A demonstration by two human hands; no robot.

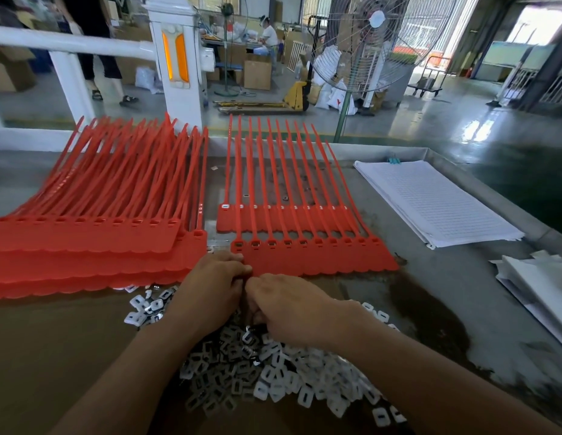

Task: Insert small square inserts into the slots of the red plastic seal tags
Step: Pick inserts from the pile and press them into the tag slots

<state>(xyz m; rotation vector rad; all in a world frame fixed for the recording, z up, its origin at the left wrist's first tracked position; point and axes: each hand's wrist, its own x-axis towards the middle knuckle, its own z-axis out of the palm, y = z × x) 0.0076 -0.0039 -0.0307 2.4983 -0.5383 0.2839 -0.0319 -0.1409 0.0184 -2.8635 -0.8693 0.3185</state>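
Observation:
A strip of joined red seal tags lies in front of me, its slots in a row along the top, straps pointing away. A second strip lies behind it with small white inserts in its slots. A pile of small white square inserts covers the table below my hands. My left hand and my right hand meet at the near left corner of the front strip, fingers curled together over the pile. What the fingertips hold is hidden.
A thick stack of red tag strips sits at the left. Lined white paper sheets lie at the right, more paper at the far right edge. Beyond the table stand a white post and a pedestal fan.

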